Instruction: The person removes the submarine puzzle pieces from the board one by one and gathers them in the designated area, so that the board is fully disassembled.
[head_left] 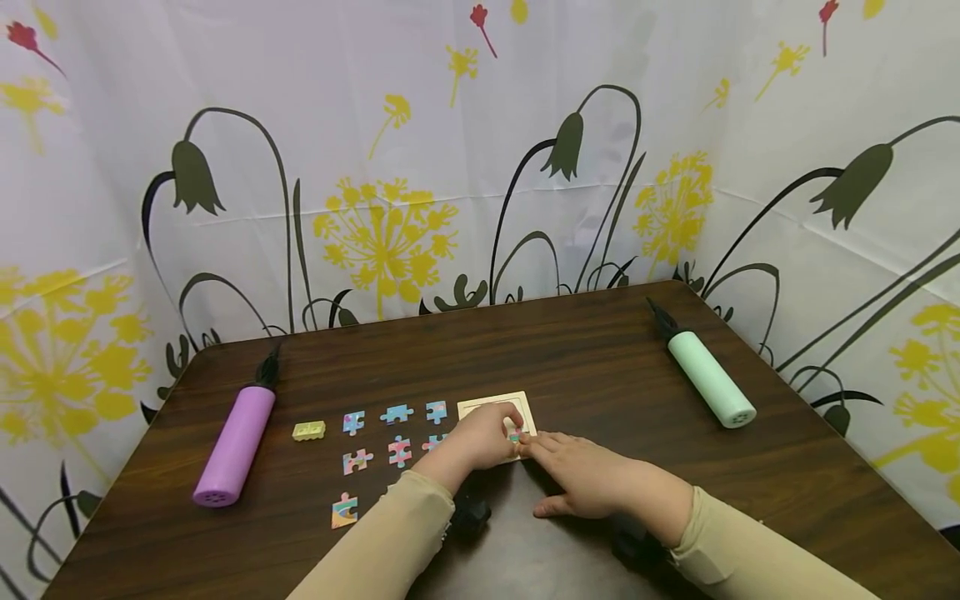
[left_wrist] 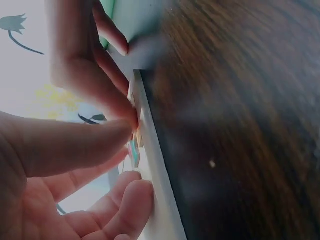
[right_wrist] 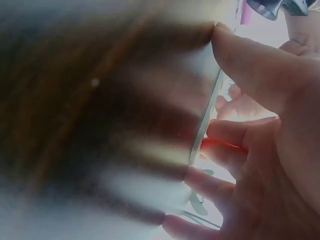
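A small pale wooden puzzle frame [head_left: 529, 407] lies on the table under both hands. My left hand [head_left: 486, 435] reaches over it, thumb and fingers curled about a colourful puzzle piece [head_left: 513, 436] low in the frame. In the left wrist view, the thumb tip is right at this piece [left_wrist: 134, 152], on top of the pale frame edge [left_wrist: 161, 175]. My right hand [head_left: 583, 477] lies with extended fingers, its fingertips at the frame's near right corner beside the left thumb. The right wrist view shows that hand's thumb [right_wrist: 245, 55] spread away from its fingers.
Several loose jigsaw pieces [head_left: 400, 451] lie in rows left of the frame, one [head_left: 345, 511] nearer the front. A yellow toy brick [head_left: 309, 431] sits beyond them. A purple hand pump [head_left: 236, 446] lies at left, a mint-green pump [head_left: 708, 375] at right. A patterned curtain hangs behind the table.
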